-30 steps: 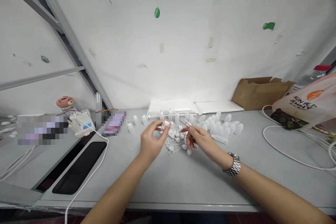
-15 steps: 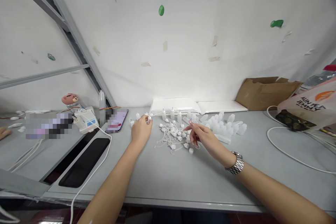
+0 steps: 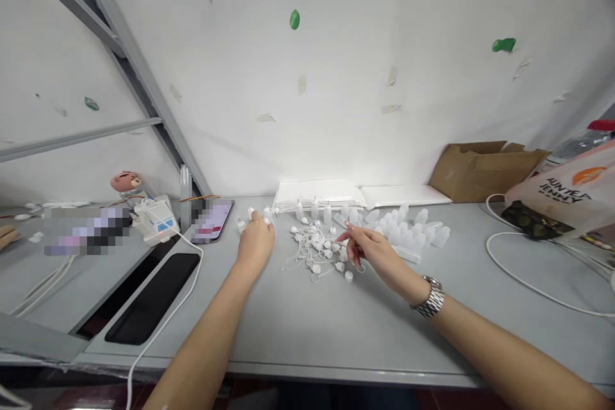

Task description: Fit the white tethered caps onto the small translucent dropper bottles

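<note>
My left hand (image 3: 256,241) rests at the left of the table among small white plastic bottles. Its thumb and fingers close round one capped bottle (image 3: 267,212), whose lower part is mostly hidden by the hand. Another small bottle (image 3: 241,224) stands just left of this hand. Over the right side of a loose pile of white caps with ring straps (image 3: 312,246), my right hand (image 3: 369,246) hovers with its index finger stretched out and the other fingers loosely bent. I see nothing held in it. Several capped bottles (image 3: 314,208) stand upright behind the pile.
Many uncapped translucent bottles (image 3: 401,224) lie right of the caps. White flat sheets (image 3: 319,194) and a cardboard box (image 3: 485,170) stand by the wall. A phone (image 3: 214,221), a black pad (image 3: 152,298) and a cable are on the left; a plastic bag (image 3: 562,195) is right.
My left hand has shifted slightly left and turned palm-down, lowering the capped bottle among the others. My right hand has barely moved. The whole view has shifted a little.
</note>
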### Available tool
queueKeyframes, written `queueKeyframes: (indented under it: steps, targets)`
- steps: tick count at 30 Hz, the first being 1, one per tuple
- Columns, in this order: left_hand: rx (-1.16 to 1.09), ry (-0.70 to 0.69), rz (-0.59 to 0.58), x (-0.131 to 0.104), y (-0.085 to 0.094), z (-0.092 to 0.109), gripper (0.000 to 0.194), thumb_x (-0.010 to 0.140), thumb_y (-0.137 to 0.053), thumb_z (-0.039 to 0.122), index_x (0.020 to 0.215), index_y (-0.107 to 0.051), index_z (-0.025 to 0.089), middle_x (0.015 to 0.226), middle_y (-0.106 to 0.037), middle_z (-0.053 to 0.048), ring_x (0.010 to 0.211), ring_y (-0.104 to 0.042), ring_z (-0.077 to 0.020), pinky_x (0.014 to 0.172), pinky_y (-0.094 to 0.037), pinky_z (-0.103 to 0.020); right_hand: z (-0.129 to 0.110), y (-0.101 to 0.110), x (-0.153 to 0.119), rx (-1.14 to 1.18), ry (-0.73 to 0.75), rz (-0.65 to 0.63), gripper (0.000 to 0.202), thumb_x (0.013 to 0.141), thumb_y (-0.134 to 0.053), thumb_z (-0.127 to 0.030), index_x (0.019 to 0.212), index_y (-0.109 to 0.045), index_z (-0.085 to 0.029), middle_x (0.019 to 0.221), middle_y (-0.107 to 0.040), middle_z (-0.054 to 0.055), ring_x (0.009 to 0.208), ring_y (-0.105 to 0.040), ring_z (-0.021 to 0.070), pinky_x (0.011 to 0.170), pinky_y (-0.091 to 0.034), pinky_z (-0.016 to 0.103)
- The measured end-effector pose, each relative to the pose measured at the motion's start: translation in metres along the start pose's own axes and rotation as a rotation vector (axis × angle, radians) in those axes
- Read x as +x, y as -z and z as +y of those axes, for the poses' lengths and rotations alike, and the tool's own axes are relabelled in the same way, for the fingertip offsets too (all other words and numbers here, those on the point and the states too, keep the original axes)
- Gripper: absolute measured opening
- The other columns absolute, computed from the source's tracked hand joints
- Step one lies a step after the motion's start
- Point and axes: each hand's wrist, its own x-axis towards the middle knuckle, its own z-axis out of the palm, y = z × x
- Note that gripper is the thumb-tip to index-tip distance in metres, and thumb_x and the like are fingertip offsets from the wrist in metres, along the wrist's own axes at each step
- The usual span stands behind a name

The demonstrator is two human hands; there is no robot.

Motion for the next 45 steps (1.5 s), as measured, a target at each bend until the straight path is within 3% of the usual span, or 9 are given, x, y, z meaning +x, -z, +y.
queueKeyframes:
  steps: [7,12,17,24,29,33,35,40,45]
  targets:
    - [0.055,-0.003,0.128,-0.013,0.008,0.006,0.052,0.081,-0.043,0.046,0.115,-0.038,0.007,0.102,-0.060,-0.021,0.089,-0.060,-0.0339,0.065,-0.046,-0.039,-0.004,0.006,0.003,-0.009,0.047,0.055,0.046,0.079,-0.045,-0.057,0.079,-0.062,-0.014,0.050,-0.051,-0.001,0.045,-0.045,0.0099,0.048,-0.038,0.025]
    - [-0.097,-0.415,0.454,-0.028,0.009,0.017,0.042,0.083,-0.045,0.036,0.119,-0.043,0.014,0.124,-0.047,-0.018,0.119,-0.039,-0.0301,0.094,-0.036,-0.041,-0.012,0.030,0.009,-0.213,0.242,0.279,0.031,0.082,-0.047,-0.046,0.088,-0.059,-0.018,0.069,-0.058,0.003,0.058,-0.051,0.0132,0.056,-0.041,0.027]
    - [-0.251,-0.571,0.180,-0.035,-0.008,0.025,0.030,0.083,-0.037,0.012,0.107,-0.054,0.020,0.102,-0.056,-0.007,0.099,-0.052,-0.0209,0.084,-0.043,-0.034,0.001,0.047,0.019,-0.875,0.535,0.452,0.016,0.084,-0.047,-0.022,0.092,-0.059,-0.016,0.083,-0.059,0.009,0.078,-0.052,0.0218,0.068,-0.041,0.035]
    - [-0.087,-0.411,-0.018,-0.026,-0.027,0.017,0.050,0.071,-0.034,-0.006,0.113,-0.052,0.015,0.102,-0.053,-0.011,0.103,-0.049,-0.0223,0.081,-0.042,-0.030,0.018,0.029,0.024,-1.458,0.641,0.302,0.021,0.081,-0.042,-0.004,0.083,-0.061,-0.014,0.080,-0.059,0.011,0.080,-0.049,0.0243,0.068,-0.038,0.035]
    - [0.017,-0.443,-0.056,-0.030,-0.028,0.021,0.047,0.069,-0.037,-0.006,0.110,-0.052,0.014,0.102,-0.055,-0.013,0.099,-0.050,-0.0238,0.081,-0.041,-0.033,-0.010,-0.004,0.035,-1.446,0.754,0.211,0.023,0.081,-0.041,-0.004,0.090,-0.060,-0.012,0.086,-0.058,0.012,0.084,-0.048,0.0237,0.071,-0.038,0.035]
    - [0.088,-0.414,-0.031,-0.034,-0.024,0.026,0.039,0.075,-0.037,-0.002,0.108,-0.052,0.011,0.102,-0.054,-0.015,0.096,-0.051,-0.0250,0.078,-0.042,-0.035,-0.043,-0.042,0.071,-1.370,0.826,-0.065,0.024,0.081,-0.041,-0.003,0.092,-0.061,-0.011,0.094,-0.059,0.012,0.091,-0.048,0.0212,0.078,-0.038,0.031]
    - [0.114,-0.403,-0.038,-0.034,-0.022,0.026,0.036,0.076,-0.037,0.000,0.106,-0.053,0.011,0.101,-0.055,-0.014,0.096,-0.051,-0.0247,0.077,-0.042,-0.034,-0.056,-0.062,0.099,-1.419,0.754,-0.264,0.027,0.081,-0.043,-0.003,0.098,-0.062,-0.012,0.101,-0.059,0.011,0.098,-0.047,0.0211,0.084,-0.037,0.031]
    - [0.134,-0.386,-0.024,-0.036,-0.017,0.025,0.031,0.075,-0.040,0.001,0.099,-0.057,0.012,0.099,-0.056,-0.013,0.094,-0.052,-0.0251,0.074,-0.043,-0.033,-0.065,-0.096,0.167,-1.489,0.596,-0.405,0.028,0.078,-0.047,-0.001,0.097,-0.064,-0.013,0.106,-0.059,0.012,0.103,-0.050,0.0238,0.082,-0.041,0.033]
    - [0.099,-0.385,-0.027,-0.036,-0.013,0.026,0.026,0.080,-0.038,0.007,0.095,-0.059,0.012,0.094,-0.058,-0.013,0.091,-0.054,-0.0260,0.073,-0.043,-0.035,-0.055,-0.113,0.196,-1.553,0.388,-0.563,0.025,0.086,-0.052,-0.026,0.108,-0.054,-0.015,0.108,-0.057,0.007,0.091,-0.057,0.0178,0.077,-0.049,0.036]
